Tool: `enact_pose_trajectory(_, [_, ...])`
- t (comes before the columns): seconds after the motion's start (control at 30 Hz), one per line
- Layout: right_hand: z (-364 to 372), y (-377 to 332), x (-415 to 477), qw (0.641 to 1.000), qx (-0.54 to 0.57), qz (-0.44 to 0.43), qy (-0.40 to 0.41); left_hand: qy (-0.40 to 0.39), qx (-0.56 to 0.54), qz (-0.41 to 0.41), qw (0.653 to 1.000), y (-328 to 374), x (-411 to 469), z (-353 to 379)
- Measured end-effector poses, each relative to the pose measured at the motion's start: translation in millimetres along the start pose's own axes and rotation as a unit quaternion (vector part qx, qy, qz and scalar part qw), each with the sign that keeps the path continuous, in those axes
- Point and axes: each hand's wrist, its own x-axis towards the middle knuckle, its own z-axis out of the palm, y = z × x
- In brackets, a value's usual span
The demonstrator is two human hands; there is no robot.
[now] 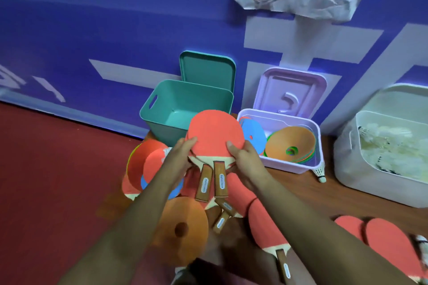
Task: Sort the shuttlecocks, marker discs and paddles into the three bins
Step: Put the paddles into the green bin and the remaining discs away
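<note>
My left hand (178, 157) and my right hand (245, 159) together grip a stack of red paddles (215, 134) by its two sides, handles pointing toward me, held just in front of the teal bin (185, 102), which looks bare inside. The lilac bin (317, 136) holds blue, orange and green marker discs (289, 143). The white bin (352, 162) on the right holds white shuttlecocks (389, 146). More red paddles (273, 227) and an orange disc (183, 227) lie on the floor beneath my arms. One shuttlecock (320, 172) lies beside the lilac bin.
A teal lid (208, 69) and a lilac lid (289, 92) lean on the purple wall behind their bins. Red and blue discs (148, 164) are piled at the left. Further paddles (389, 240) lie at the lower right. Red floor spreads to the left.
</note>
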Motion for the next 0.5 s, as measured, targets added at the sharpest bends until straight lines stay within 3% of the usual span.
enact_pose_trajectory(0.1, [31,-7,26,0.997,-0.077,-0.010,-0.022,0.013,0.037,-0.003,0.999,39,46,-41])
enact_pose_trajectory(0.2, [66,-20,55,0.985,-0.163,-0.018,-0.049,-0.025,0.145,0.000,0.989,69,95,-74])
enact_pose_trajectory(0.3, [96,-37,81,0.972,-0.230,-0.043,0.001,-0.015,0.099,0.005,0.995,82,145,-86])
enact_pose_trajectory(0.4, [105,-46,108,0.906,-0.412,-0.081,0.056,0.032,0.050,0.001,0.998,89,190,-90])
enact_pose_trajectory(0.5, [106,-47,138,0.827,-0.553,-0.103,0.013,0.051,0.044,-0.022,0.997,88,226,-87])
